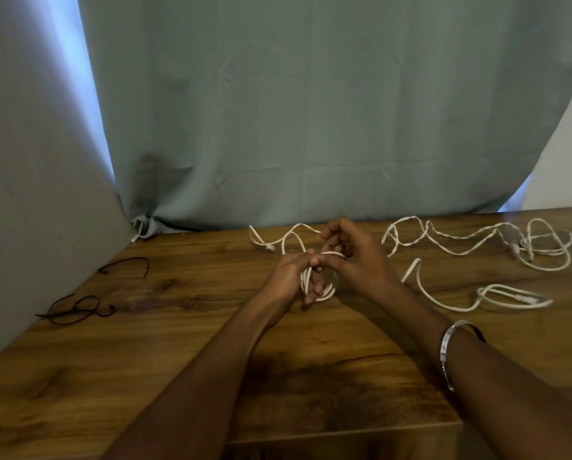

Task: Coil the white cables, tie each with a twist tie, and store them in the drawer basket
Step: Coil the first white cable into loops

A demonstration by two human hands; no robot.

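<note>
**First cable half-coiled, none tied or stored**

Head view: your left hand [289, 275] grips a small coil of white cable [318, 283], fingers curled through and around its loops, just above the wooden tabletop [178, 343]. Your right hand [354, 260] sits touching the coil on its other side, thumb and forefinger pinching the strand that crosses the top. The uncoiled tail [278, 240] of this cable trails away beyond your left hand, toward the curtain [311, 111].

Judging by how it drapes, the cable is light, soft and springy: loops will likely loosen if you relax your hold. Keep the left hand where the loops bunch together, and feed the tail in with the right.

To the right of the grip, well apart, lie two more loose white cables: a tangled one [477, 242] farther back and a shorter one [477, 295] nearer you. Take each by a plug end when its turn comes, so the tangle pulls out rather than tightens.

Well to the left of the grip, dark twist ties [78, 308] lie on the table; they look thin and bendable, probably fiddly to lift off the flat.

The drawer basket is not in view, so what it holds cannot be told.
</note>
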